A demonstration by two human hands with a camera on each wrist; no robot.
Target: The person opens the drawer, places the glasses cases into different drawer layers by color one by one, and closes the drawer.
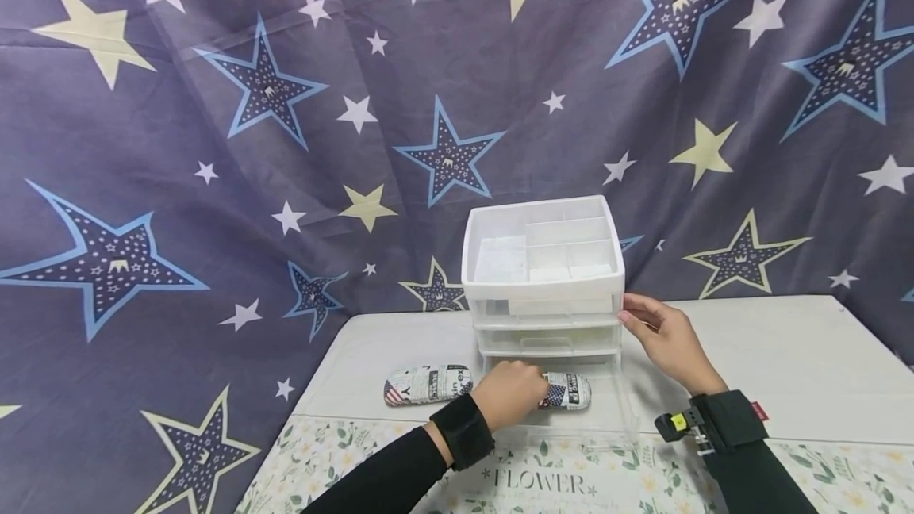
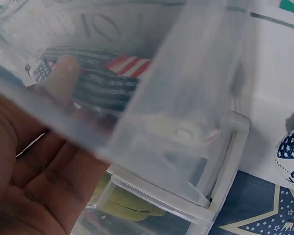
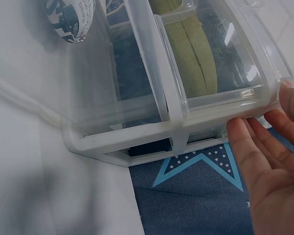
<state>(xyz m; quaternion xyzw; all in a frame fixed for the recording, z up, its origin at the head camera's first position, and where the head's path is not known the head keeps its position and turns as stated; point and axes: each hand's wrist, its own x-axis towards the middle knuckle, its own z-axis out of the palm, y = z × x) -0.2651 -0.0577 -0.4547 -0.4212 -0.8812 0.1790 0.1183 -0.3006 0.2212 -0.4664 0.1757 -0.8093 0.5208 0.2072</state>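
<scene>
A white drawer unit (image 1: 543, 288) with clear drawers stands on the table, its bottom drawer (image 1: 607, 411) pulled out. My left hand (image 1: 510, 393) reaches over this drawer and grips one end of a newspaper-print glasses case (image 1: 569, 392). Through the clear drawer wall, the left wrist view shows the thumb (image 2: 66, 73) against the case, with the fingers partly hidden. A second, similar case (image 1: 428, 385) lies on the table left of the drawer. My right hand (image 1: 667, 339) touches the unit's right side with its fingertips, fingers mostly straight.
Olive-green contents (image 3: 193, 54) show in a closed drawer above. The unit's top has a divided tray (image 1: 567, 240). Behind the table hangs a star-patterned curtain (image 1: 343, 157). A floral cloth (image 1: 357, 450) covers the table's front part.
</scene>
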